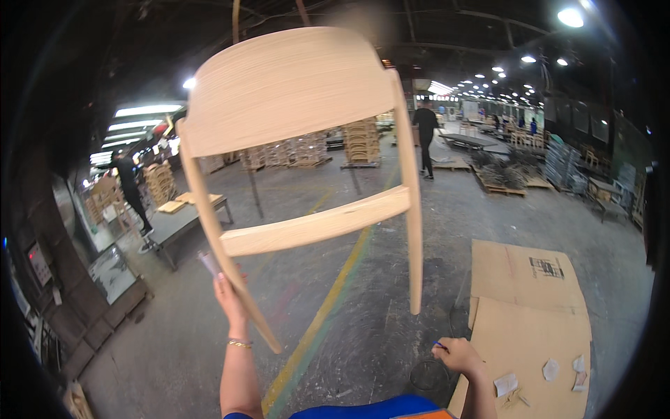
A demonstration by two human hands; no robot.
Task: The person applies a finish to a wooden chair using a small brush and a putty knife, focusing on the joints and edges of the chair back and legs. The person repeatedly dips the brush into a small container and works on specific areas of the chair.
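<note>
Raised before me is a pale wooden chair back frame (293, 91), with a broad curved top panel, two tapered legs and a cross rail. My left hand (230, 300) is closed round the lower part of its left leg. A small pale, see-through thing (207, 264) shows by those fingertips; its kind is unclear. My right hand (459, 355) is low on the right, apart from the frame and above the edge of the cardboard. Its fingers are curled round a thin blue thing (440, 346), mostly hidden, perhaps a pen.
Flat cardboard (530, 321) with paper scraps (506, 384) lies at the right. A low table (188, 220) with wooden boards is at the left. Farther back are stacked wooden parts (360, 143), loaded pallets (499, 178), a walking person (425, 136) and another person (129, 185) by the table.
</note>
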